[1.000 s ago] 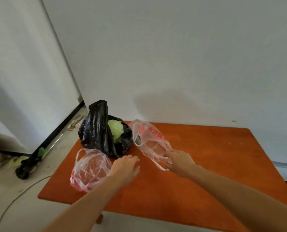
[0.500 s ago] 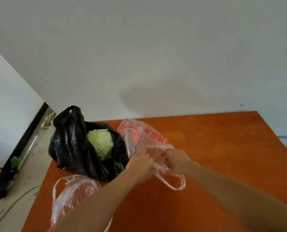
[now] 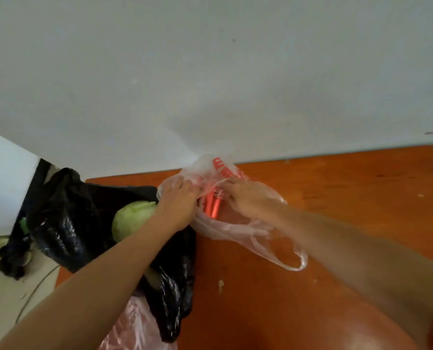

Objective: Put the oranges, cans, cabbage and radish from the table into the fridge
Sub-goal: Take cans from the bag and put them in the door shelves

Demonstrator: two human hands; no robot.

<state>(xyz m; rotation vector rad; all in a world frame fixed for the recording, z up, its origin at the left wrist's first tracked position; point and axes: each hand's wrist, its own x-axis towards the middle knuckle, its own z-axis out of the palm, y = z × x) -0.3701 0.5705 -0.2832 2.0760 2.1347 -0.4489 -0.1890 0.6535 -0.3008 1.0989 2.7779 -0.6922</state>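
Fingers point(image 3: 185, 186) curled; left hand point(image 3: 178, 204) and right hand point(image 3: 247, 199) close together; each grip tight on the clear bag point(image 3: 235, 231)

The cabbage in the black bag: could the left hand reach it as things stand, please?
Probably yes: the black bag is open and the cabbage lies bare beside the left hand, though it grips the clear bag.

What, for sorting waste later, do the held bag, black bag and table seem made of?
Held bag: thin translucent plastic film, crinkled, red print. Black bag: glossy opaque plastic, wrinkled highlights. Table: probably wood or veneer, orange-brown, smooth, slightly scuffed.
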